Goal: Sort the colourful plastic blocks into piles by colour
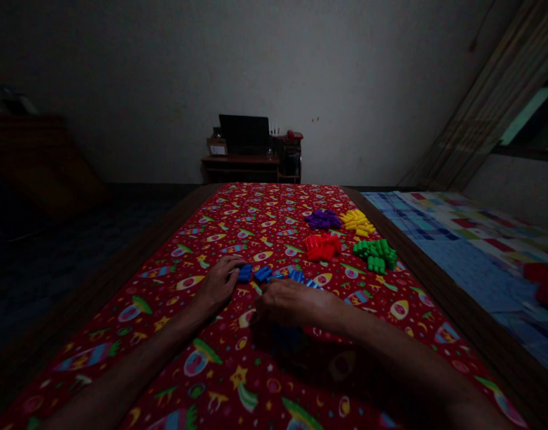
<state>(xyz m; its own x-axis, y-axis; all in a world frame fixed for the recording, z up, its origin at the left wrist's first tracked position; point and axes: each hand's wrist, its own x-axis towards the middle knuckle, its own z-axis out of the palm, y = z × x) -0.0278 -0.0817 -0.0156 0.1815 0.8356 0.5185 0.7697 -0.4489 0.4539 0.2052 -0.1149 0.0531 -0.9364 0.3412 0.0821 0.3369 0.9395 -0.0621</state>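
I have my left hand (220,279) at the left end of a row of blocks (262,274) on the cloth (251,233), my right hand (285,301) on the row's near side. Beyond and right of it lie 4 piles (322,247), 2 near and 2 behind. Past the cloth's far end, from here, I see a monitor (243,134) on a desk (239,160); bedding (439,254) lies right.

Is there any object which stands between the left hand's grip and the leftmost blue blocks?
Nothing visible does: the left hand's grip is right at the leftmost blue blocks, seemingly touching them. The right hand's grip is farther right, not between them.
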